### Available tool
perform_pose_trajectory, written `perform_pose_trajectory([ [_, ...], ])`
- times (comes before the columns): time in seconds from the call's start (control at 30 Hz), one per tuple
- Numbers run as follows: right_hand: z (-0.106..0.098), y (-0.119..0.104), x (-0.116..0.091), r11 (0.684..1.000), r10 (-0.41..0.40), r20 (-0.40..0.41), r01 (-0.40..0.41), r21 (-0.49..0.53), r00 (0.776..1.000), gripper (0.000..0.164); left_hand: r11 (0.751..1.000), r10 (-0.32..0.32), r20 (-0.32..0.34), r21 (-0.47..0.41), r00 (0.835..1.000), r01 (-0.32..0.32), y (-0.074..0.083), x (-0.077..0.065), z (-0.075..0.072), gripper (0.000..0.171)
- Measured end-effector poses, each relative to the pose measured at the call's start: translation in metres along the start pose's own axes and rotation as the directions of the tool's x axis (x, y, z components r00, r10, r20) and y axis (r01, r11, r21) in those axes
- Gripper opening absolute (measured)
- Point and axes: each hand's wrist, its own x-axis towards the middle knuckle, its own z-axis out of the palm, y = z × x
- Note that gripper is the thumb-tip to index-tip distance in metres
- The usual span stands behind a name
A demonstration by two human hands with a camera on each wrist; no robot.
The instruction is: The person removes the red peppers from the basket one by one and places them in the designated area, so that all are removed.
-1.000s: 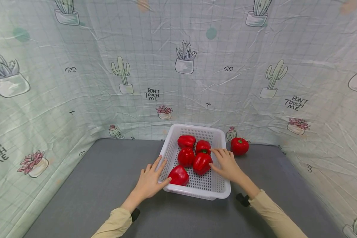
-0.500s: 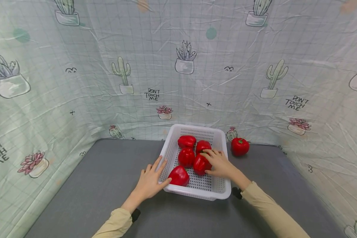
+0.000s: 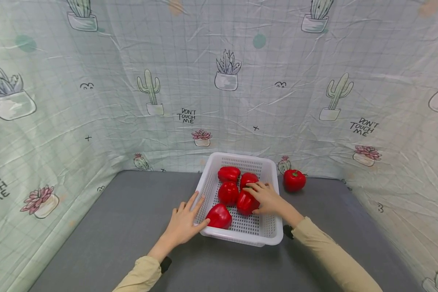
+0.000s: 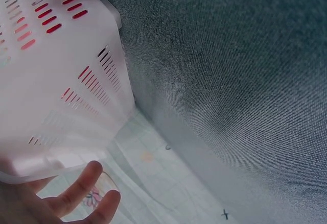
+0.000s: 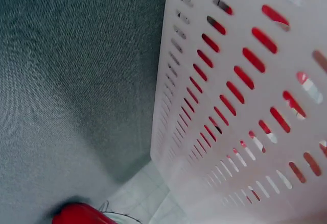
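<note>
A white perforated plastic basket (image 3: pixel 237 235) stands on the grey table with several red bell peppers in it. My left hand (image 3: pixel 182 223) rests on its left rim, fingers spread and thumb over the edge near the front-left bell pepper (image 3: pixel 219 216). My right hand (image 3: pixel 271 201) reaches over the right rim and grips another bell pepper (image 3: pixel 246 204), fingers across its top and thumb on its near side. Around that one sit a middle pepper (image 3: pixel 228 193) and two at the back. In the left wrist view, the left fingertips (image 4: pixel 94 170) are outside the basket wall (image 4: pixel 41 96).
One more red bell pepper (image 3: pixel 294 180) lies on the table (image 3: pixel 142 211), right of the basket near the back. It also peeks into the right wrist view beside the basket's slotted wall (image 5: pixel 173 157). A cactus-print curtain (image 3: pixel 241 125) hangs behind and along both sides.
My right hand has moved left from the basket's right rim onto the bell pepper and closed around it. My left hand and the basket have stayed in place.
</note>
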Motion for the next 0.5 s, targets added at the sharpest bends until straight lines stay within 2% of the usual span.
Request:
perform_pose_trajectory([
  [0.27, 0.0031, 0.0029, 0.0062, 1.0, -0.003, 0.044, 0.003, -0.008, 0.999, 0.087, 1.0, 0.002, 0.012, -0.009, 1.0, -0.002, -0.001, 0.0005, 0.0007, 0.072],
  [0.5, 0.0054, 0.0045, 0.0092, 0.999, -0.025, 0.03, 0.026, -0.029, 0.999, 0.085, 1.0, 0.002, 0.011, -0.009, 1.0, -0.002, -0.001, 0.0006, 0.0006, 0.072],
])
